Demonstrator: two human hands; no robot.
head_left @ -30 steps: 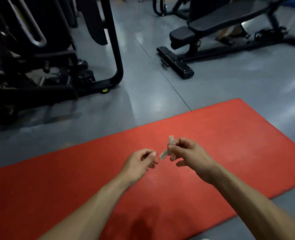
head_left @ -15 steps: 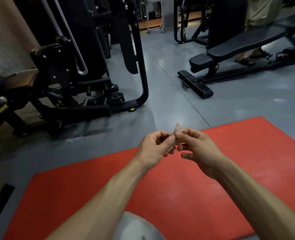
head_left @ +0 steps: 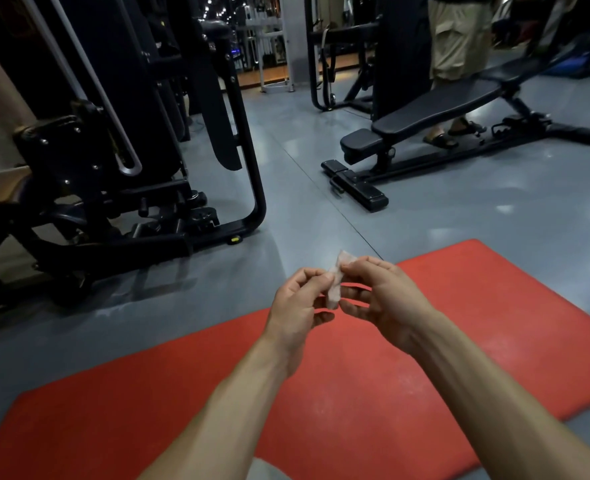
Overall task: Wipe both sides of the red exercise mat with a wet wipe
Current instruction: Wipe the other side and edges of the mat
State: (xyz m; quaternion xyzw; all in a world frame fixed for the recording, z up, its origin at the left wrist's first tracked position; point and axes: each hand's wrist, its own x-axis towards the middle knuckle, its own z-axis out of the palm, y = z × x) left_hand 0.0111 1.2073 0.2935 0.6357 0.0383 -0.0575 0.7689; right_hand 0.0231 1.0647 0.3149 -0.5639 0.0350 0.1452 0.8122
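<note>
Red exercise mat flat on grey floor, small crumpled white wet wipe held above it

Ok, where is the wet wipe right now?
In the head view the wet wipe is at centre frame, bunched up and pinched between the left hand and right hand, held in the air above the far edge of the red mat.

Grey floor carries red mat, bench and machine.

One red mat, one wipe, two hands, one bench.
</note>
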